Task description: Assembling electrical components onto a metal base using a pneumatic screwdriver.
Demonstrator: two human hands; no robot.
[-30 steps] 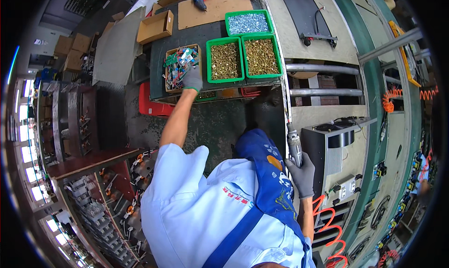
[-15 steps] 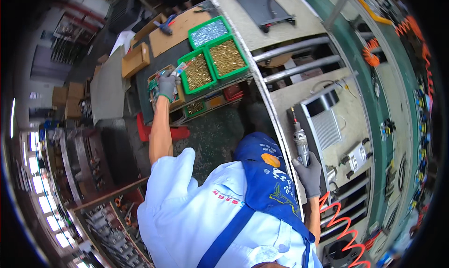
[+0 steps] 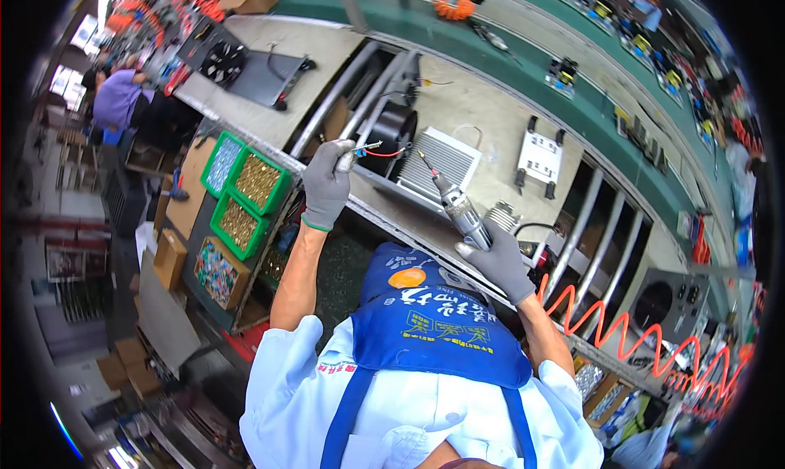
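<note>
My left hand (image 3: 327, 189), in a grey glove, pinches a small wired part (image 3: 366, 148) with red and blue bits over the near edge of the bench. Its exact kind is too small to make out. A red wire runs from it toward a black round housing (image 3: 389, 134); whether they are joined I cannot tell. My right hand (image 3: 500, 263), gloved too, is wrapped round a silver power screwdriver (image 3: 463, 210). The bit points up and left, beside a finned silver heat sink (image 3: 441, 165) in a dark frame on the bench.
Green bins of brass-coloured screws (image 3: 257, 180) and silver screws (image 3: 221, 165) stand left, near a cardboard box of colourful small parts (image 3: 219, 271). An orange coiled hose (image 3: 609, 332) stretches right. Metal rollers (image 3: 582, 211) and a white block with black feet (image 3: 540, 158) lie beyond.
My left hand has left the box of colourful parts and come over the bench with a small wired part. My right hand has raised the screwdriver toward the heat sink. The view has turned right.
</note>
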